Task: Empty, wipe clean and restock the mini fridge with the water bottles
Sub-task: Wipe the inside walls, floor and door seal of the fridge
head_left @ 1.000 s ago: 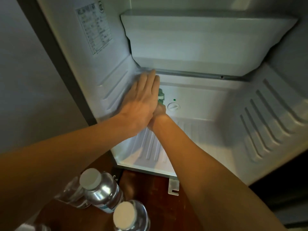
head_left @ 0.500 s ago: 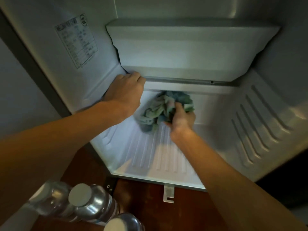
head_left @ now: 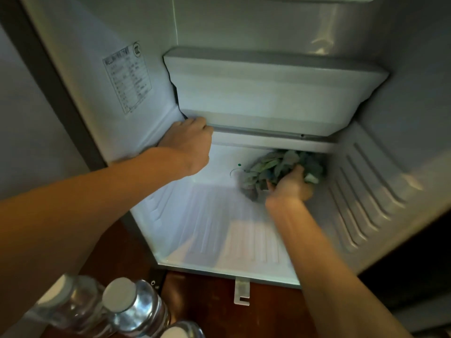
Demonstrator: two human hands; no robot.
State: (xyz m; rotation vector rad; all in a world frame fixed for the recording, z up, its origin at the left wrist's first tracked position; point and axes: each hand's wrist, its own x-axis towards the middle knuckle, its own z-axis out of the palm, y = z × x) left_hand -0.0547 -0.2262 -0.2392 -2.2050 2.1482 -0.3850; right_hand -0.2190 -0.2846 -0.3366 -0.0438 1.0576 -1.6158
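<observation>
The white mini fridge (head_left: 214, 225) stands open with no bottles inside. My right hand (head_left: 290, 186) grips a crumpled green and blue cloth (head_left: 275, 167) against the back wall at the lower right, beside the round dial (head_left: 235, 172). My left hand (head_left: 189, 142) reaches to the left end of the freezer box (head_left: 268, 93), with its fingers curled round the lower front edge there. Three clear water bottles with white caps (head_left: 119, 295) stand outside at the bottom left, on the dark wooden surface (head_left: 205, 303).
Ribbed shelf rails (head_left: 361, 191) run along the fridge's right wall. A rating label (head_left: 127, 80) is stuck on the left wall. A white hinge bracket (head_left: 241, 291) juts out below the fridge's front edge. The dark door frame (head_left: 48, 76) runs down the left side.
My right hand has swept the cloth from the middle of the back wall to the right corner. My left hand went from flat on the left wall to curled on the freezer box edge.
</observation>
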